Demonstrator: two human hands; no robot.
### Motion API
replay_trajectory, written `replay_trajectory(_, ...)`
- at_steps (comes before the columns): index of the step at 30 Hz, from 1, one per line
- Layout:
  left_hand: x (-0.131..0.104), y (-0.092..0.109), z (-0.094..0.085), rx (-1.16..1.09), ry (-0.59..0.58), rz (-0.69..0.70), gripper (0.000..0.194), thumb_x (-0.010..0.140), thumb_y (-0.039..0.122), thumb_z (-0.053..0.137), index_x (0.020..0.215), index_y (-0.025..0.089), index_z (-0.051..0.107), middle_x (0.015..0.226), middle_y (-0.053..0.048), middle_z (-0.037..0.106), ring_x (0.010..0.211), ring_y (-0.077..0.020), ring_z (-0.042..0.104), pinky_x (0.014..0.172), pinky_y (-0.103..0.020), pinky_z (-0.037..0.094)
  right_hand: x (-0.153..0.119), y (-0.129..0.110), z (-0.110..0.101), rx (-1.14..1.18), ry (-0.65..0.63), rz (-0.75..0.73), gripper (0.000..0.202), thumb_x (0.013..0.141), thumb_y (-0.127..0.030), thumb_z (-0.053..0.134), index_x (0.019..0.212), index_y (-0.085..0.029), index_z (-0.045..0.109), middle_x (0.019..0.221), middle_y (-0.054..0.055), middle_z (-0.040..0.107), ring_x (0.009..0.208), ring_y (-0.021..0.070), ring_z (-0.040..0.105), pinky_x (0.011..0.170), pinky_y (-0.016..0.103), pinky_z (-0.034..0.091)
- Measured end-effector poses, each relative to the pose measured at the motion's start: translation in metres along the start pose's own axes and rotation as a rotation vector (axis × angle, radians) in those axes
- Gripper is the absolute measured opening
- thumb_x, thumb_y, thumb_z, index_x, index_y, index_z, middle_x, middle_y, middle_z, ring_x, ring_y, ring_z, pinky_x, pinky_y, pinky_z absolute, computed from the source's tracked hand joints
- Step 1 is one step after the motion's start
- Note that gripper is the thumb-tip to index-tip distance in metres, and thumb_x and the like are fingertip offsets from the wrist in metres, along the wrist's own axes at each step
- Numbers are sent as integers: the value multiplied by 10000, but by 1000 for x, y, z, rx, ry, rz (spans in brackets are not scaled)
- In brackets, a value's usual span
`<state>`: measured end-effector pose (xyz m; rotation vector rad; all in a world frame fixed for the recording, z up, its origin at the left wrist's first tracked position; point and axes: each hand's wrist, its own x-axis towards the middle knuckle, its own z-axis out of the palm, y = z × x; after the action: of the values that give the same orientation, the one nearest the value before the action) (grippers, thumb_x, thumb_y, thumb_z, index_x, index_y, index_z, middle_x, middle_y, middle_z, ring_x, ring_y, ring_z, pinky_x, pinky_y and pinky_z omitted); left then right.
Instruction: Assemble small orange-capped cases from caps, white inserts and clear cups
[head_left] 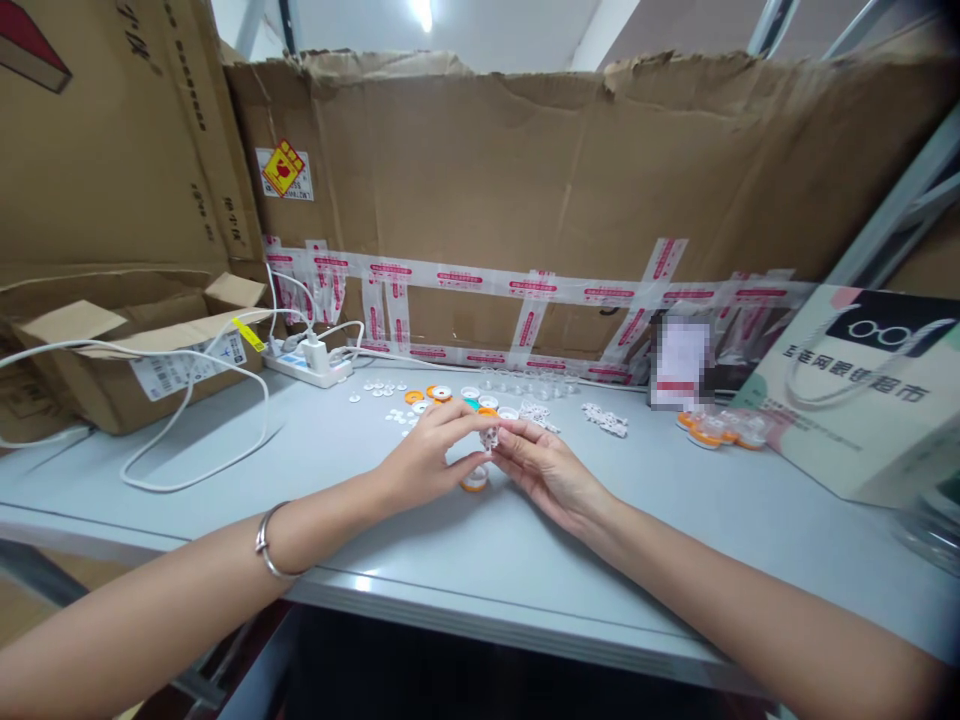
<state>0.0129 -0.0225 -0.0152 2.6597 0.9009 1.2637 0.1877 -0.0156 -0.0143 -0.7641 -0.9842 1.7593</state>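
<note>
Over the middle of the grey table point(360, 540), my left hand point(429, 445) and my right hand point(551, 470) meet fingertip to fingertip. Between them they pinch a small white piece with dark speckles point(489, 438); its exact kind is too small to make out. Just below the fingers sits a round white part with an orange rim point(474, 481). Behind my hands are several round white and orange parts point(439, 394), partly covered by my left hand. Small white discs point(384, 388) lie to their left. Two clusters of speckled white pieces point(606, 420) are to the right.
Clear plastic pieces point(529, 383) line the back. A power strip point(307, 365) with white cables and an open carton point(150, 340) are at left. To the right stand a paper bag point(847, 400) and more orange and clear parts point(724, 428). A large cardboard sheet point(480, 180) closes the back.
</note>
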Motion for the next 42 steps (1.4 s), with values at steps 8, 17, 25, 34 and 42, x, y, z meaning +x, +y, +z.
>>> replay_trajectory(8, -1, -1, 1, 15, 16, 22, 323, 816, 178, 585, 1138, 186, 552, 944, -72, 553, 900, -191, 524, 800, -348, 446, -3, -1, -3, -68, -69, -2, 182, 617, -260, 780, 757, -164, 714, 752, -3, 678, 733, 94, 610, 789, 247, 495)
replay_trajectory(17, -2, 3, 1, 58, 30, 10, 314, 816, 175, 575, 1128, 197, 546, 923, -52, 570, 888, -180, 525, 802, -328, 428, -8, -5, 2, -137, -56, -52, 143, 632, -239, 762, 753, -175, 719, 782, 4, 691, 773, 109, 611, 819, 272, 475)
replay_trajectory(25, -1, 4, -2, 0, 109, 22, 261, 804, 211, 612, 1060, 192, 567, 972, -54, 564, 925, -175, 525, 840, -328, 417, -11, -3, 5, -90, -84, -60, 155, 638, -205, 755, 785, -177, 712, 820, 12, 704, 784, 106, 625, 816, 259, 482)
replay_trajectory(34, -1, 7, -2, 18, 57, -14, 264, 807, 221, 607, 1068, 206, 569, 925, -46, 560, 893, -177, 519, 814, -330, 401, -12, -4, 6, -79, -20, -77, 165, 609, -180, 769, 761, -170, 703, 764, -5, 694, 735, 88, 617, 781, 238, 492)
replay_trajectory(42, -3, 8, 1, 96, 59, -21, 203, 786, 205, 624, 981, 189, 570, 855, -21, 558, 844, -164, 515, 799, -321, 362, -11, 1, 7, -98, -48, -94, 192, 602, -202, 775, 758, -182, 665, 768, -11, 683, 747, 96, 613, 766, 250, 475)
